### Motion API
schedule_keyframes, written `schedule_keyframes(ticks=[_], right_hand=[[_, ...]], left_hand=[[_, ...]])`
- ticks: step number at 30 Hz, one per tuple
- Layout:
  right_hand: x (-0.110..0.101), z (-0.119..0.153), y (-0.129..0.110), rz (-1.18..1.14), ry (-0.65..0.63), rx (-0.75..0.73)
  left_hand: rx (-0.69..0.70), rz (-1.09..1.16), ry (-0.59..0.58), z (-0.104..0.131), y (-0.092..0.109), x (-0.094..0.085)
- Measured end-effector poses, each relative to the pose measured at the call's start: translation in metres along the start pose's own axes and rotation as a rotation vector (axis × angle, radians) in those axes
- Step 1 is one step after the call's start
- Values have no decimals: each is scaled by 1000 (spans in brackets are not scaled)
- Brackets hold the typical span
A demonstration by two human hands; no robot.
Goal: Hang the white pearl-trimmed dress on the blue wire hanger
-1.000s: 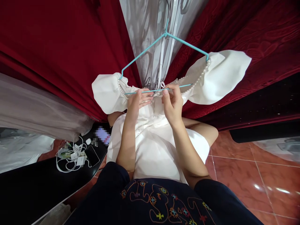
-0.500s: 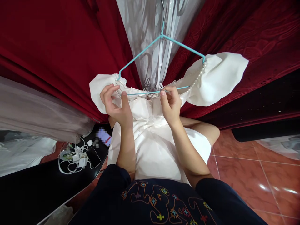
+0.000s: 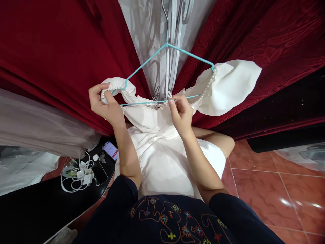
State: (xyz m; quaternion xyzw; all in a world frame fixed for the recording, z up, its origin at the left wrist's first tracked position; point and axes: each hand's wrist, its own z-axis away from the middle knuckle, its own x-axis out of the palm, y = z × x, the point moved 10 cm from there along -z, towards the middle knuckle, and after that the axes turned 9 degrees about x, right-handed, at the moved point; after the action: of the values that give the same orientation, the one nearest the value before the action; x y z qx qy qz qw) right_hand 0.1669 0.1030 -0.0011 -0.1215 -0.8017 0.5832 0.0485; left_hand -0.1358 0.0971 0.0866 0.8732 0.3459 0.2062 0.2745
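A white dress (image 3: pixel 162 159) with puffed sleeves and a pearl-beaded neckline hangs in front of me, its skirt spread over my lap. A light blue hanger (image 3: pixel 189 53) runs inside its neckline, a shoulder notch at each side. My left hand (image 3: pixel 105 105) pinches the beaded edge of the left sleeve, pulling it out beyond the hanger's left notch. On the hanger's lower bar, near the middle of the neckline, my right hand (image 3: pixel 182 113) is closed with thumb and finger. The beaded edge on the right rests at the other notch.
Dark red curtains (image 3: pixel 63 44) hang on both sides, with white fabric and straps (image 3: pixel 149 40) between them. At lower left a black bench (image 3: pixel 33 206) carries a lit phone (image 3: pixel 110 150), a dark phone (image 3: pixel 100 173) and white cables (image 3: pixel 73 184). Red tiles (image 3: pixel 256 179) cover the floor.
My left hand has moved left from the lower bar's end and taken hold of the beaded sleeve edge, drawing it outward. My right hand stays on the bar. The view has shifted slightly.
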Motion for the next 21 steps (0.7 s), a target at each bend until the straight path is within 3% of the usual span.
schedule_keyframes(ticks=[3, 6, 9, 11, 13, 16, 18, 21], right_hand=[[-2, 0, -1, 10, 5, -10], [0, 0, -1, -6, -10, -3], [5, 0, 0, -36, -38, 22], [9, 0, 0, -52, -59, 37], [12, 0, 0, -64, -65, 43], [11, -1, 0, -62, -41, 36], [8, -2, 1, -60, -19, 28], [3, -3, 2, -58, -4, 19]], left_hand=[[-30, 66, 61, -12, -18, -16], [-51, 64, 129, -7, -43, -40], [-71, 54, 34, 15, -58, -45], [-157, 87, -143, 34, -65, -31], [-284, 171, -401, 57, -66, -5], [-410, 349, -696, 89, -50, 31], [-379, 469, -724, 95, -33, 45], [-281, 582, -651, 96, -8, 57]])
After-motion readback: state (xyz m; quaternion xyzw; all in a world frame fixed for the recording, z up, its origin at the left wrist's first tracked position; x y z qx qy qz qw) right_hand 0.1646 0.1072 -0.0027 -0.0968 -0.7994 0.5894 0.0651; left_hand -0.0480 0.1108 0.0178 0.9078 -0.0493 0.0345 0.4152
